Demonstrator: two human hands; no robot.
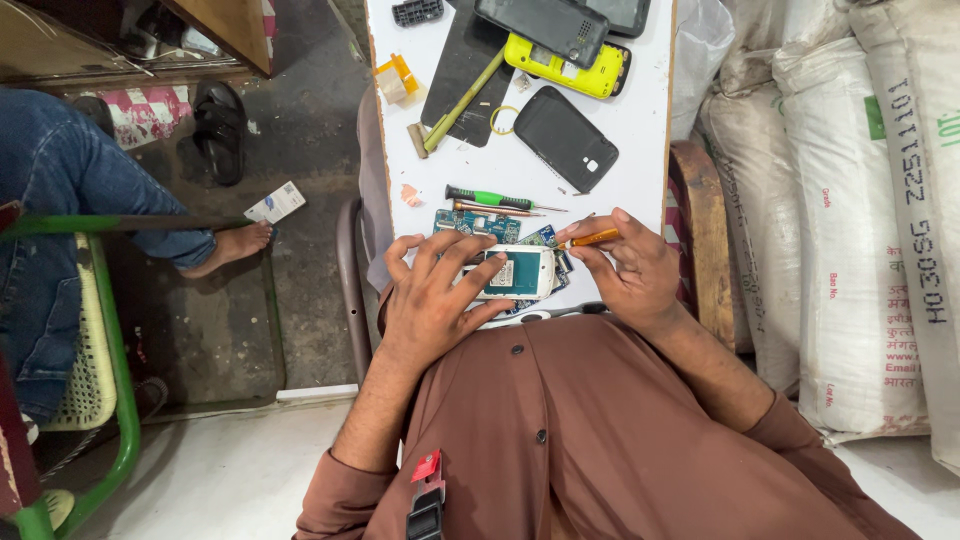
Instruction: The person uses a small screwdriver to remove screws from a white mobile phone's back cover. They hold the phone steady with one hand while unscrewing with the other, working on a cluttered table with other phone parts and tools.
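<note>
Left hand (432, 300) grip holds opened phone (520, 273); right hand (625, 265) pinches orange screwdriver (592, 238) beside.

Left hand (430, 300) is lying palm-down, fingers spread and curled, clamping the opened white phone (515, 272). Right hand (625, 265) is sitting just right of the phone, fingers pinching closed, wrist bent inward. Both forearms are angling in toward the phone.

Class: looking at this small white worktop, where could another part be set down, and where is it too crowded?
Bare white worktop lies right of the black back cover, and along the left edge below the yellow tape piece. It is crowded at the far end around the yellow phone, and near the hands over the opened phone.
</note>
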